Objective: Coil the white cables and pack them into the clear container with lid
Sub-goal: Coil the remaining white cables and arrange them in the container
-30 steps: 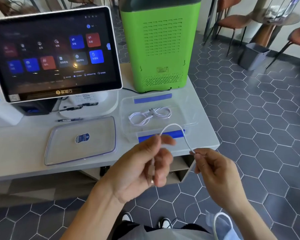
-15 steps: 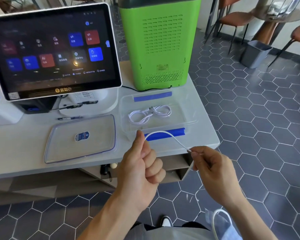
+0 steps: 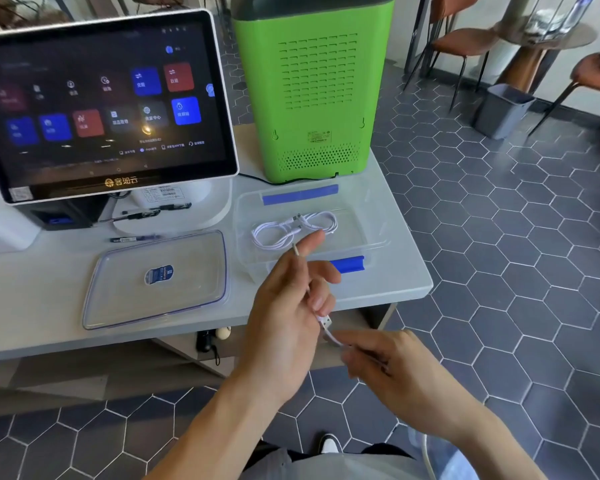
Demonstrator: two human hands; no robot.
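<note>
Both hands [image 3: 284,313] [image 3: 395,372] pinch white cable [image 3: 328,327], blocking container [image 3: 371,237], lid [image 3: 125,299] beside

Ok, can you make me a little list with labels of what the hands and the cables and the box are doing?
left hand: holds a white cable wound around its fingers
right hand: pinches the same cable lower down
coiled cable: lies inside the clear container
container: open, on the table, blue clips at both ends
lid: flat on the table, left of the container
task so far: one cable packed, one being coiled
</note>
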